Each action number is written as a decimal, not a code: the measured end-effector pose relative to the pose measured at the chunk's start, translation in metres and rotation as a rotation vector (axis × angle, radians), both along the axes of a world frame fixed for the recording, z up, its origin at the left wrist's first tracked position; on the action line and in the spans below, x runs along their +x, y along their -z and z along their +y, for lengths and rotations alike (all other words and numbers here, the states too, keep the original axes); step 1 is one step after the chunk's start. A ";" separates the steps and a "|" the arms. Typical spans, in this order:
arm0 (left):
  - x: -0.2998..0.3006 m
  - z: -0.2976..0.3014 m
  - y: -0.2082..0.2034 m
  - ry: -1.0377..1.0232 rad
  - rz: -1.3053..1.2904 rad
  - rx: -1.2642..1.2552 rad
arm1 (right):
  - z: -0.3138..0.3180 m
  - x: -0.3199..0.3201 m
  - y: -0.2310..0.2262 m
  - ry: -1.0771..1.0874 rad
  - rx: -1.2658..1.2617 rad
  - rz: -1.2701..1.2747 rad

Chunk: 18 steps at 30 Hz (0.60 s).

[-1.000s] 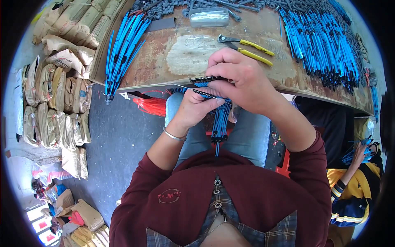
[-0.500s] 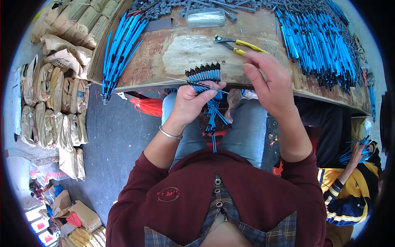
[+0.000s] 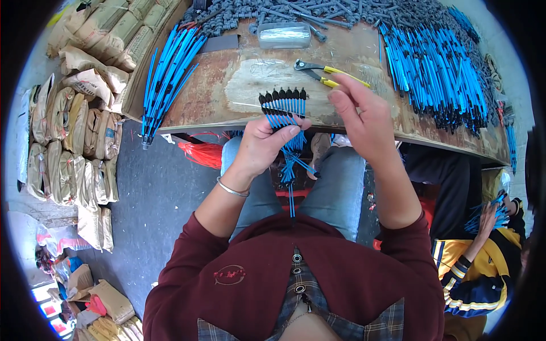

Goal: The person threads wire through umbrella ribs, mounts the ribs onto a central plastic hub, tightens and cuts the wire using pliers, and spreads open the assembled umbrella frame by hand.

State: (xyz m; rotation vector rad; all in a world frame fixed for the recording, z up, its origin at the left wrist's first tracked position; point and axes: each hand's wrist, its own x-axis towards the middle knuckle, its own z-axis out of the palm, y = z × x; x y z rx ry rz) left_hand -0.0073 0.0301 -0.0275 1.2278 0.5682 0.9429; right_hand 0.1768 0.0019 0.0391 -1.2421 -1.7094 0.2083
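Note:
My left hand (image 3: 263, 145) is closed around a fanned row of thin blue tubes with black tips (image 3: 282, 103), held upright at the table's front edge. A thin pale wire sticks out to the left of the row. Below the hand, more blue tubes hang down over my lap. My right hand (image 3: 367, 122) is raised to the right, thumb and fingers apart, with nothing visible in it. Just beyond its fingertips, cutting pliers with yellow handles (image 3: 335, 70) lie on the wooden table (image 3: 216, 77).
A clear box of thin wires (image 3: 284, 37) stands at the back, before a heap of grey plastic parts (image 3: 335, 10). Blue tubes lie in a bundle (image 3: 168, 79) at left and a large pile (image 3: 435, 74) at right. At lower right, another person's hand (image 3: 486, 219) holds blue tubes.
My right hand has shifted slightly left and down. The row of tubes stands a little more upright, and the wire end that stuck out on its right no longer shows.

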 end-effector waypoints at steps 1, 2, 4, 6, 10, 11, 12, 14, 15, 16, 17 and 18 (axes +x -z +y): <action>0.000 0.000 -0.001 -0.006 -0.001 -0.019 | -0.001 0.001 -0.001 -0.017 -0.060 0.102; 0.000 0.000 -0.001 -0.007 -0.001 -0.019 | -0.001 0.001 -0.001 -0.034 -0.120 0.203; 0.002 0.002 -0.003 -0.014 -0.003 -0.003 | 0.004 0.001 0.001 -0.037 -0.096 0.156; 0.003 0.003 -0.004 -0.017 -0.004 0.007 | 0.009 0.000 0.003 -0.039 -0.047 0.061; 0.004 0.002 -0.006 -0.003 -0.008 -0.008 | 0.012 -0.004 0.001 -0.026 -0.072 0.020; 0.005 0.003 -0.006 -0.013 -0.029 -0.047 | 0.012 -0.004 0.001 -0.028 -0.072 0.019; 0.006 0.003 -0.006 -0.022 -0.050 -0.085 | 0.013 -0.005 0.001 -0.011 -0.089 0.105; 0.006 0.004 -0.007 -0.028 -0.074 -0.125 | 0.012 -0.004 0.002 0.026 -0.124 0.277; 0.006 0.005 -0.009 -0.046 -0.053 -0.131 | 0.010 -0.005 0.003 0.028 -0.125 0.275; 0.006 0.006 -0.010 -0.063 -0.032 -0.136 | 0.007 -0.008 0.004 -0.043 -0.115 0.346; 0.006 0.006 -0.011 -0.081 -0.010 -0.141 | 0.003 -0.012 0.006 -0.114 -0.104 0.417; 0.007 0.006 -0.010 -0.081 -0.011 -0.141 | 0.002 -0.015 0.008 -0.186 -0.094 0.488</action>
